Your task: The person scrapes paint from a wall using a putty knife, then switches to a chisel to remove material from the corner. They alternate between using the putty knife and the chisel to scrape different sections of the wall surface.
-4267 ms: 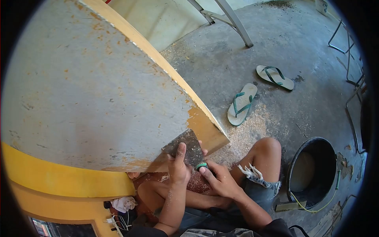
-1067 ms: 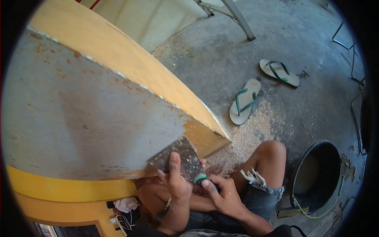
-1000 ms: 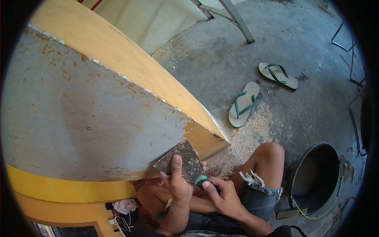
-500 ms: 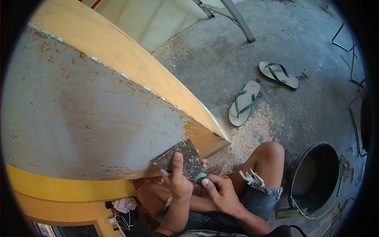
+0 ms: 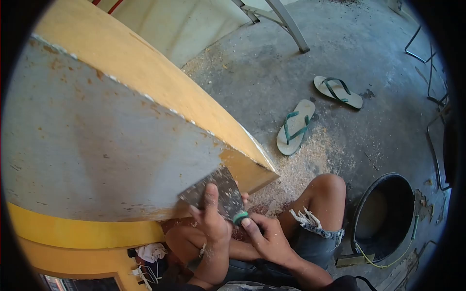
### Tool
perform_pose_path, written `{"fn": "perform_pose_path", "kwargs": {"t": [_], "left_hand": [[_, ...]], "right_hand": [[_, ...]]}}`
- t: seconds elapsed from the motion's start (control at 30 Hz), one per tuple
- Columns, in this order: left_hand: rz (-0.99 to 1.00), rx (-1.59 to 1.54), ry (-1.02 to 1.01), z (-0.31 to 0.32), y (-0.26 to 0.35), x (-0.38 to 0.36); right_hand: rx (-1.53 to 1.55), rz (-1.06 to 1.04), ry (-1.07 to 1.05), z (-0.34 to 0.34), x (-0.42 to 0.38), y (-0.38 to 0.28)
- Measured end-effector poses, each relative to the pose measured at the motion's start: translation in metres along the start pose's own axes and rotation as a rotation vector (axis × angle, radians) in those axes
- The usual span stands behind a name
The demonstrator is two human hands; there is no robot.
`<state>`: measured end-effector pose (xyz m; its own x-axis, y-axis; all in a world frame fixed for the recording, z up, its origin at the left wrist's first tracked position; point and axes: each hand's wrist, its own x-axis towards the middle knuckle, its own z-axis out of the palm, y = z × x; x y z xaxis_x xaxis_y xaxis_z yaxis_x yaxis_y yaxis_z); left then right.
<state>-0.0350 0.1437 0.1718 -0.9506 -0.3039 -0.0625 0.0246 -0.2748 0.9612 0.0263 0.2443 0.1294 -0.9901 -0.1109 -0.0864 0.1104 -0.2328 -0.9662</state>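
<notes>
A wide metal scraper (image 5: 227, 193) with paint flecks on its blade rests against the grey, partly stripped panel (image 5: 121, 160). My left hand (image 5: 215, 224) is closed on the blade, its thumb pressed flat on the near face; some fingers are hidden behind the metal. My right hand (image 5: 275, 238) grips the scraper's dark-and-green handle (image 5: 240, 218), most of which is covered by the fingers. Beside the blade, a bare orange-brown patch (image 5: 245, 172) shows at the panel's corner.
An orange side face (image 5: 160, 72) meets the panel along a chipped white edge. Shavings (image 5: 320, 155) lie on the concrete floor near two flip-flops (image 5: 296, 127). A black bucket (image 5: 361, 213) stands at right, and a metal stand leg (image 5: 286, 24) at the top. Cables (image 5: 148, 274) lie lower left.
Both hands have shifted the scraper slightly left along the panel, keeping the same grip. The whole view has moved a little.
</notes>
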Motion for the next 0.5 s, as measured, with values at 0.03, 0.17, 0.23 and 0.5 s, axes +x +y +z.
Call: {"fn": "perform_pose_path", "kwargs": {"t": [0.03, 0.17, 0.23, 0.5], "left_hand": [[-0.013, 0.004, 0.009, 0.000, -0.001, 0.001], [0.034, -0.007, -0.037, 0.001, 0.003, -0.001], [0.010, 0.087, 0.000, -0.002, -0.002, 0.000], [-0.009, -0.007, -0.052, 0.000, 0.005, 0.003]], "right_hand": [[0.013, 0.003, 0.004, 0.001, 0.002, 0.001], [0.022, 0.141, -0.034, -0.003, -0.013, 0.001], [0.036, 0.143, -0.035, 0.000, -0.009, 0.003], [0.069, 0.068, -0.004, 0.002, -0.003, 0.002]]}}
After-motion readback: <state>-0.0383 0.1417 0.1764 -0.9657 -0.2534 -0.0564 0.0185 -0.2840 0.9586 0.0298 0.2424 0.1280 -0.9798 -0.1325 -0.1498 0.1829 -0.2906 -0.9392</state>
